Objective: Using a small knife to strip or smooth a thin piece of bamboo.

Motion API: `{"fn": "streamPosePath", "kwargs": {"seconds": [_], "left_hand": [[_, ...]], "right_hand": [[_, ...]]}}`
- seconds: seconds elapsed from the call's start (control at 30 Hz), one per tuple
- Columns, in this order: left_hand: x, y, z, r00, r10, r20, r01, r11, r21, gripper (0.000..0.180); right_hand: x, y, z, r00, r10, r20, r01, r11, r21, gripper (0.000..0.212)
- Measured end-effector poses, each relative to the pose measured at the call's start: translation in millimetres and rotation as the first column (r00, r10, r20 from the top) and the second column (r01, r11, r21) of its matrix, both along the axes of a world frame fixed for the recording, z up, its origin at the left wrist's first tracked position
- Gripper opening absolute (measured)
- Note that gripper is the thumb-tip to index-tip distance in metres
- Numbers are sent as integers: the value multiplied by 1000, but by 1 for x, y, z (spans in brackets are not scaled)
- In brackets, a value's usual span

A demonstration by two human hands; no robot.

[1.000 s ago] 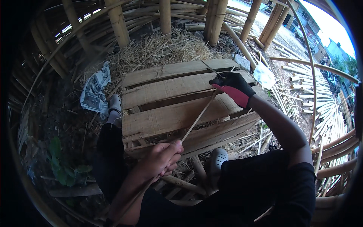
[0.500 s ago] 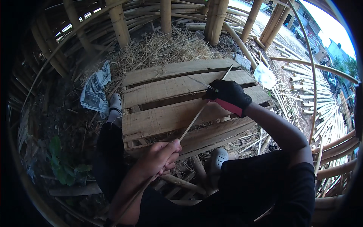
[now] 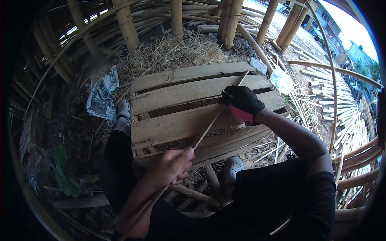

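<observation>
Dry straw (image 3: 173, 54) lies heaped beside upright bamboo posts (image 3: 176, 20). On the left is a crumpled sheet of newspaper (image 3: 102, 98), with a green leafy plant (image 3: 69, 185) nearer the viewer; many cut bamboo poles (image 3: 337, 110) spread across the right.

Bamboo posts (image 3: 177, 20) stand along the top edge. Straw (image 3: 173, 52) lies heaped at upper centre. Slatted wooden surface (image 3: 173, 124) at centre. Dim, littered ground (image 3: 76, 148) at left. Cut bamboo poles (image 3: 327, 93) lie at right. Building (image 3: 329, 26) and bright sky (image 3: 349, 24) at upper right; strong daylight there.
</observation>
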State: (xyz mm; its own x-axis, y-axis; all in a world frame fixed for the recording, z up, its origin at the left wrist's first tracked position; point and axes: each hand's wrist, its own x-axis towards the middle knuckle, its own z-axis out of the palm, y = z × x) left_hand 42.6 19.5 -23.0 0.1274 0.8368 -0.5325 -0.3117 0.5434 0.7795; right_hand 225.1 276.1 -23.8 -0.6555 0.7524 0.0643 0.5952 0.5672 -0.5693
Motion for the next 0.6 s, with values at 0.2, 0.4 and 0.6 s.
{"fn": "streamPosePath", "kwargs": {"seconds": [0.2, 0.4, 0.6], "left_hand": [[4, -1, 9, 999, -2, 52, 4, 1000, -29, 34], [-6, -8, 11, 996, 26, 86, -21, 998, -59, 32], [1, -4, 8, 998, 12, 61, -10, 999, -47, 31]], "right_hand": [[23, 47, -1, 953, -197, -229, 156, 970, -185, 32], [29, 27, 20, 976, -72, -204, 38, 986, -165, 29], [19, 8, 27, 991, 127, -31, -130, 981, -142, 22]]}}
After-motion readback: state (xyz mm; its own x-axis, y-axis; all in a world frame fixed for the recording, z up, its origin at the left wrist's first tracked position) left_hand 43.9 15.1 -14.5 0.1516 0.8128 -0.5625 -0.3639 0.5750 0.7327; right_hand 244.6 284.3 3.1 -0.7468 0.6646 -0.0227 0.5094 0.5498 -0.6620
